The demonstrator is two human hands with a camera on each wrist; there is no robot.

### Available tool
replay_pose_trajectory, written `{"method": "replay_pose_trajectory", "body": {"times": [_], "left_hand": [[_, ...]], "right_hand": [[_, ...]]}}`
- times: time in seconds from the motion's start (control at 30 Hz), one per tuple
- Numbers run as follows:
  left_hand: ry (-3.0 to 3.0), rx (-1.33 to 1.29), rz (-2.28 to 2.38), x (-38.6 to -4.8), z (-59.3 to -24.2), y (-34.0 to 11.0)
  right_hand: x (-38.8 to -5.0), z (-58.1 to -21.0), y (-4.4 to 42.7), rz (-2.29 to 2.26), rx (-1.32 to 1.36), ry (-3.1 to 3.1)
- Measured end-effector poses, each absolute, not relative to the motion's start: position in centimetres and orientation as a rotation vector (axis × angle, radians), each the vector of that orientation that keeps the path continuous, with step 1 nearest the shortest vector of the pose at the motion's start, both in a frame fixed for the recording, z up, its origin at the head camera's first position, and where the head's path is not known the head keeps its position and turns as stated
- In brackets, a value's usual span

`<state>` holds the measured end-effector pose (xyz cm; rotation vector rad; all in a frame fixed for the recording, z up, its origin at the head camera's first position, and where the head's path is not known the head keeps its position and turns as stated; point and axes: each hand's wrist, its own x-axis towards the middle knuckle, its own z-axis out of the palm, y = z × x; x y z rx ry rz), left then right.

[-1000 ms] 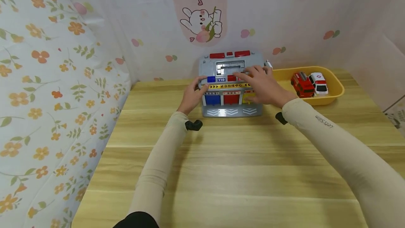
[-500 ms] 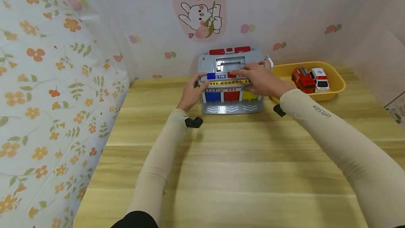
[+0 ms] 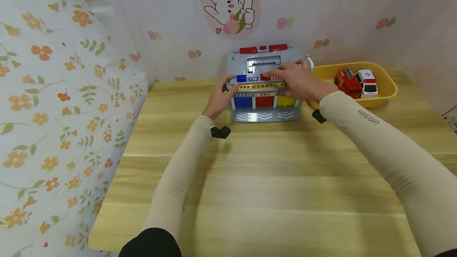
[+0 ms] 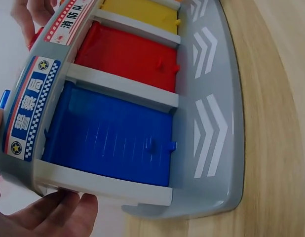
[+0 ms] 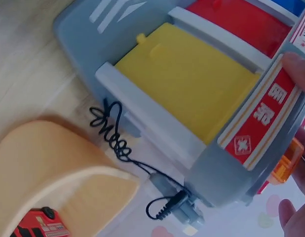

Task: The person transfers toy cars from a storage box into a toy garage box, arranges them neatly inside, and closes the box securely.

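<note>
A grey toy garage (image 3: pixel 265 116) stands at the back of the table, its blue (image 4: pixel 113 136), red (image 4: pixel 128 57) and yellow doors (image 5: pixel 187 79) down. My left hand (image 3: pixel 218 99) grips its upper left corner, thumb at the front edge and fingers around the side. My right hand (image 3: pixel 303 83) lies over the upper right part. Its index finger reaches to the red button (image 3: pixel 264 77) on the roof, and the thumb touches the front edge. In the right wrist view an orange button (image 5: pixel 288 160) shows beside this hand. A blue button (image 3: pixel 241 78) sits near my left fingers.
A yellow tray (image 3: pixel 387 93) holds a red fire truck (image 3: pixel 348 84) and a white ambulance (image 3: pixel 367 83), right of the garage. A black coiled cord (image 5: pixel 113 131) hangs at the garage's right side. A patterned curtain (image 3: pixel 160 7) rises behind the table (image 3: pixel 264 177).
My right hand has drawn in, its index finger coming onto the red button and its thumb up to the front edge. The left hand keeps its hold. The head view has tilted down.
</note>
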<state>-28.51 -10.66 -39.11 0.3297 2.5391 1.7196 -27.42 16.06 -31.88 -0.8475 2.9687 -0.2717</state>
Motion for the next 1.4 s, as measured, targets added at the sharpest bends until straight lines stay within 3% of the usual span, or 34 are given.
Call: {"method": "replay_pose_trajectory", "body": {"times": [0.67,1.4], "left_hand": [[2.518,0.357,1.73,-29.3,-38.2,-10.4],[2.523,0.331,1.704,-28.7,-38.9,-10.8]], "right_hand": [[-28.5,-30.5,16.6,-0.283,-0.826,2.887],[-28.3,-31.5,16.5,-0.262,-0.822,2.841]]}}
